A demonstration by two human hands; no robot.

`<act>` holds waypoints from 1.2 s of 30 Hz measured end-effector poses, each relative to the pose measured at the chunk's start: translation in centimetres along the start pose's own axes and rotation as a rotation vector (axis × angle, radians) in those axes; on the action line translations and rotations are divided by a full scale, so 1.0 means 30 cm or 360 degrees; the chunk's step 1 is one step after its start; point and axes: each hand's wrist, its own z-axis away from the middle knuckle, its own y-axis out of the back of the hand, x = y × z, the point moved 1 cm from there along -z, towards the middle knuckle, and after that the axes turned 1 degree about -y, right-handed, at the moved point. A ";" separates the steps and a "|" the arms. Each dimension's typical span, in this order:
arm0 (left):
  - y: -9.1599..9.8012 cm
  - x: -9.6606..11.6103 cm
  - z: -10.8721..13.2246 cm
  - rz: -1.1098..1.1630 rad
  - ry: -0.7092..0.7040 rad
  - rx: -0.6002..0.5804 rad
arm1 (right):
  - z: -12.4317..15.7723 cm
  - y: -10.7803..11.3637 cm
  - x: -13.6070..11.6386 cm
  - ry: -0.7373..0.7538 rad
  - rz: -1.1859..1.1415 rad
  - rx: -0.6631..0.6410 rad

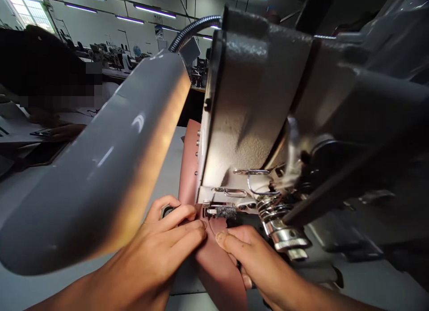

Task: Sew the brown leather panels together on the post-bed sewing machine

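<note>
A long strip of pink leather-like material (219,268) runs beneath the head of a sewing machine (244,105). On its left side my left hand (164,244) has its fingers bent and pressed together on the strip, close to the presser foot area (221,211). A small dark, rounded thing (168,211) shows between those fingers; its kind is unclear. My right hand (254,253) pinches the strip's right edge, thumb on top. Something dark shows under that palm, mostly hidden. A thin thread (212,227) lies on the strip between the hands. The needle cannot be made out.
A long grey lamp (97,163), lit along one side, hangs over the left, close above my left forearm. Metal tension parts (284,230) jut out near my right wrist. Another person (43,74) sits at the left with a hand on a table.
</note>
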 end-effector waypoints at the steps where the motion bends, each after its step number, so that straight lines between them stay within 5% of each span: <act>1: 0.001 0.003 -0.001 0.0020 -0.0003 -0.0002 | 0.000 -0.007 0.000 -0.0006 0.0037 -0.0010; 24: -0.007 -0.011 0.032 -0.0093 0.0012 0.0036 | -0.032 -0.072 0.095 -0.0053 -0.0566 0.0102; 36: -0.151 -0.056 0.130 -0.0550 -0.0399 0.0282 | -0.064 -0.106 0.132 0.0017 -0.0850 -0.0088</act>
